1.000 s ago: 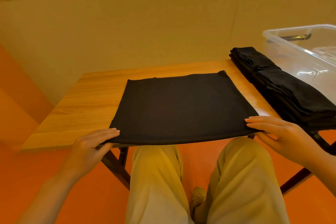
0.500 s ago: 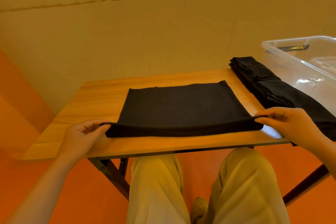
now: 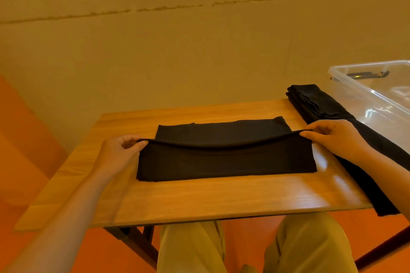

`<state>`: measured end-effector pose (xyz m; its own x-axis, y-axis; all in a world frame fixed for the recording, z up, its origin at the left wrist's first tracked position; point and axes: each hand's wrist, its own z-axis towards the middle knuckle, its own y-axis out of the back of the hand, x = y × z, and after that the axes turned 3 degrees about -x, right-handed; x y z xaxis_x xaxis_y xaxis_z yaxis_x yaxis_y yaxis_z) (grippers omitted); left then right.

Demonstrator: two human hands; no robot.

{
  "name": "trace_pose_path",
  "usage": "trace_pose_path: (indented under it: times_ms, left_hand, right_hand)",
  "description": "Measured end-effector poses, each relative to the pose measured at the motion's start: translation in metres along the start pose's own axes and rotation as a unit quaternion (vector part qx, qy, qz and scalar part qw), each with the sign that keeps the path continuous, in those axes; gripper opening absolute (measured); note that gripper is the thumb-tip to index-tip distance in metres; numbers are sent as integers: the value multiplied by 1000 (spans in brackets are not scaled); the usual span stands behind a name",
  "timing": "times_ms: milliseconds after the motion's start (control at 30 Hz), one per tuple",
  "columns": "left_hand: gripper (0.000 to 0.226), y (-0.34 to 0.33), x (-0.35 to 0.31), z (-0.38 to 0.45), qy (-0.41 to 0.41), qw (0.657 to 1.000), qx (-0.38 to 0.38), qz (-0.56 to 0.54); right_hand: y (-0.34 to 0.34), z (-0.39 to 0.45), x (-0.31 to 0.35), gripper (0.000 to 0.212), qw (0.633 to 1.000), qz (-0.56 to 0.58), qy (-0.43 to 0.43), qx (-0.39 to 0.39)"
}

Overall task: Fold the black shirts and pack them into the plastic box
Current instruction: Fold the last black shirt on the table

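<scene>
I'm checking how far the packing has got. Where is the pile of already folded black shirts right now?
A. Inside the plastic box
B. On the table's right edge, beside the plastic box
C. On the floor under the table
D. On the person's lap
B: the folded pile lies along the right edge of the table, outside the clear plastic box.

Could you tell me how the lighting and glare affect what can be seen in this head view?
Head view: a warm orange cast throughout; glare streaks on the plastic box and wooden table; the black shirt held by the left hand and right hand shows little fold detail; wide-angle edges bend.
</scene>
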<state>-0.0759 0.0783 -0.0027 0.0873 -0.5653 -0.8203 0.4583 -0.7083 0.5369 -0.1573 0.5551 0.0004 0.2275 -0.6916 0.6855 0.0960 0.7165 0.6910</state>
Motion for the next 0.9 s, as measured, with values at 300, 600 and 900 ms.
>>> trace_pose_path:
  times_ms: [300,600,900]
  left_hand:
    - [13,-28,-12,79,26,997,6,75]
    - [14,-54,-34,135,125,984,-33,-119]
    - [14,-86,-91,107,49,990,-41,-124]
  right_hand:
    - [-18,82,4,9,997,-21,-76,-15]
    - [-16,145,13,17,983,57,-156,-74]
    - [-37,118,75,13,969,205,-134,-37]
